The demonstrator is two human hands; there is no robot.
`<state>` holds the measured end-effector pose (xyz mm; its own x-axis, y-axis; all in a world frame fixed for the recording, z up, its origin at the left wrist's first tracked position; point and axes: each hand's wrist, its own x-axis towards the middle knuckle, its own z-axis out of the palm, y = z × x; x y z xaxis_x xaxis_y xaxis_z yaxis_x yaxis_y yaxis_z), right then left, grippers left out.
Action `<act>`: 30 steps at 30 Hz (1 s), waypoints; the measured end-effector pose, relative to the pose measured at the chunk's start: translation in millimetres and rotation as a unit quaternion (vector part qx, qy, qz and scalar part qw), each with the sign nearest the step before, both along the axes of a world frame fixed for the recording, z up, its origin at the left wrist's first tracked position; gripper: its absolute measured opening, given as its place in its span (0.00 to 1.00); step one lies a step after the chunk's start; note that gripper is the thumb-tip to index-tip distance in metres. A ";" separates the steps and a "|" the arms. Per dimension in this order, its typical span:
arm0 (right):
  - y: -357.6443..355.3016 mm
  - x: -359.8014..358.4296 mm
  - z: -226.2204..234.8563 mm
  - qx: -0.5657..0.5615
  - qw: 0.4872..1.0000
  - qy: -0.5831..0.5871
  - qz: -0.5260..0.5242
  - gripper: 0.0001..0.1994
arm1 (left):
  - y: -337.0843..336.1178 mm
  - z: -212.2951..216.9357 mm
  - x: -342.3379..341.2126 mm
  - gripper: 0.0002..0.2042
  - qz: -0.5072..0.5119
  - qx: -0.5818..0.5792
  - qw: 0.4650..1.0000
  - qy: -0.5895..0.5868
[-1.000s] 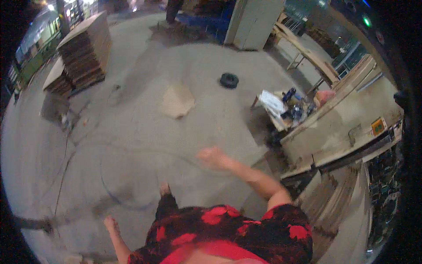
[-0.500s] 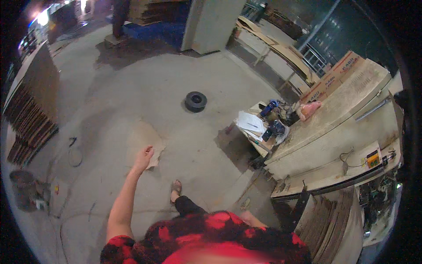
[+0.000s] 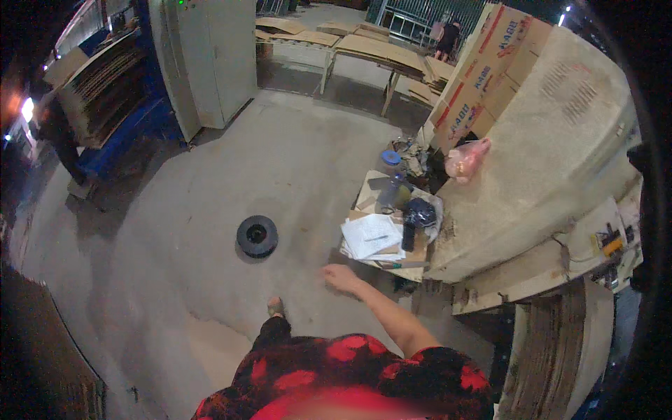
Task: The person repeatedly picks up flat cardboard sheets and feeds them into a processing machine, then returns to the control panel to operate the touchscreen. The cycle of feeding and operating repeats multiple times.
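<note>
My right hand (image 3: 340,278) hangs over the floor in front of me, fingers loosely curled in, with nothing seen in it. Closest to it is a small table (image 3: 418,273) on the right, its top covered with things. White paper sheets (image 3: 367,238) lie there with a pen on them, beside a dark roll or bundle (image 3: 420,212) in clear plastic and a clear jug with a blue lid (image 3: 390,158). Left of my hand, a black ring-shaped spool (image 3: 257,237) lies flat on the floor. My left hand is out of view.
A large beige machine casing (image 3: 546,154) runs along the right, a pink plastic bag (image 3: 467,159) and a cardboard sheet (image 3: 483,77) against it. Cardboard stacks stand at lower right (image 3: 553,343) and lower left (image 3: 42,343). A grey cabinet (image 3: 210,63) stands ahead; another person (image 3: 446,38) is far off.
The view has moved forward and turned, so the spool and table are nearer. My left hand has gone out of view, and my right arm has swung forward.
</note>
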<state>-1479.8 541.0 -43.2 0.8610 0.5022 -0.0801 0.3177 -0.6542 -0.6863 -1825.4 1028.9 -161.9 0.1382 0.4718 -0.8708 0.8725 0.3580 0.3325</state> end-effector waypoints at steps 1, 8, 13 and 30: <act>-0.5 25.8 -10.4 0.009 1.000 -0.005 -0.028 0.16 | 21.6 6.5 44.7 0.14 0.009 0.025 1.000 -0.012; -86.2 94.7 -54.3 -0.161 0.979 0.054 0.109 0.13 | 47.4 93.2 573.4 0.17 -0.243 0.215 0.923 -0.207; -131.5 204.1 -89.0 -0.065 0.901 0.346 -0.252 0.14 | -116.7 174.6 919.0 0.22 -0.433 0.183 0.782 -0.410; -302.3 815.2 -77.4 0.218 0.871 0.165 -0.407 0.14 | -100.2 27.5 1136.1 0.10 -0.098 0.063 0.992 -0.043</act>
<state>-664.6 238.7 -120.6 0.9121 -0.2201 -0.3457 -0.3922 -0.2241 -0.8921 -689.4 928.6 -134.4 0.3087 0.5323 -0.7882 0.8879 0.1360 0.4396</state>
